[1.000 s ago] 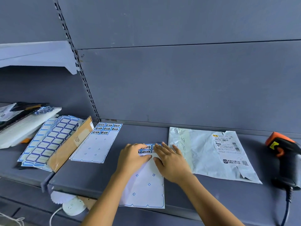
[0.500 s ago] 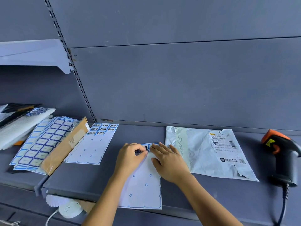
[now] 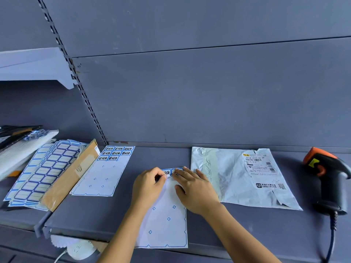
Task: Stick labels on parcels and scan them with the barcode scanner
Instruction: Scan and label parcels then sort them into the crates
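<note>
Left hand (image 3: 150, 185) pinches label (image 3: 167, 172) corner, right hand (image 3: 196, 192) spread flat on sheet (image 3: 165, 226); parcel (image 3: 231, 181) lies just right of right hand.

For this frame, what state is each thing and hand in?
left hand: pinches a label at the near label sheet's top
right hand: flat, pressing that sheet
near label sheet: almost all peeled off
far label sheet: eight labels left
parcel: flat, shipping label up
barcode scanner: on the shelf, unheld
</note>
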Demonstrator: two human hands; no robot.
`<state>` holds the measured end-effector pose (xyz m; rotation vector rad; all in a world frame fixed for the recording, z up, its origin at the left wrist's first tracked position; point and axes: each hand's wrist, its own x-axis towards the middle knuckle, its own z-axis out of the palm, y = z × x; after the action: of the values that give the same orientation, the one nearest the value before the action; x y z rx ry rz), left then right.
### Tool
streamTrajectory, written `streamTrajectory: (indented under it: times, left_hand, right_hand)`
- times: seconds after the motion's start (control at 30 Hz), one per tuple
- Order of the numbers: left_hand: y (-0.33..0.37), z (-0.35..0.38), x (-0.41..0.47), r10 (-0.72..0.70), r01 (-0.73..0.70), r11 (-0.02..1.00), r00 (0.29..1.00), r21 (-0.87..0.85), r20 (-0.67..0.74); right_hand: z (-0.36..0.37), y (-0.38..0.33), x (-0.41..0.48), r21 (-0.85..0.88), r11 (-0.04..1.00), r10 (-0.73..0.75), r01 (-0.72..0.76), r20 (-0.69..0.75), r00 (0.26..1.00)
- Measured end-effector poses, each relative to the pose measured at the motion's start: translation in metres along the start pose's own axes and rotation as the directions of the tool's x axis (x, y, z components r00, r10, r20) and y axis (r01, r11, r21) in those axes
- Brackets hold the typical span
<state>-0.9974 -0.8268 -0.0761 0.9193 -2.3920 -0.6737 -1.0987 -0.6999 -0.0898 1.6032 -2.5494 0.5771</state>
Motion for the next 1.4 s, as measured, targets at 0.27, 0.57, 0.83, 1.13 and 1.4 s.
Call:
streamTrajectory:
  times: [0.27, 0.57, 0.83, 1.13, 1.4]
  left_hand:
    - [0.003, -0.005, -0.003, -0.035, 0.035, 0.999, 0.998, -0.001, -0.049]
    - [0.008, -0.01, -0.006, -0.112, 0.086, 0.977, 0.986, -0.196, -0.124]
    - [0.006, -0.002, -0.01, 0.326, -0.319, 0.945, 0.903, 0.07, -0.279]
    - [0.015, 0.01, -0.013, 0.76, -0.659, 0.644, 0.61, 0.389, -0.224]
    - [0.022, 0.005, -0.017, 0.8, -0.657, 0.58, 0.57, 0.482, -0.185]
  right_hand:
    - [0.001, 0.0, 0.0, -0.006, 1.0, -0.028, 0.027, -0.049, 0.998]
    - [0.004, 0.001, 0.001, -0.039, 0.998, -0.058, 0.056, -0.068, 0.996]
    - [-0.006, 0.002, -0.002, 0.238, 0.97, 0.019, 0.047, -0.269, 0.963]
    - [-0.037, 0.005, -0.01, 0.777, 0.544, 0.351, -0.316, 0.132, 0.927]
    - [-0.034, 0.006, -0.006, 0.793, 0.511, 0.375, -0.333, 0.144, 0.916]
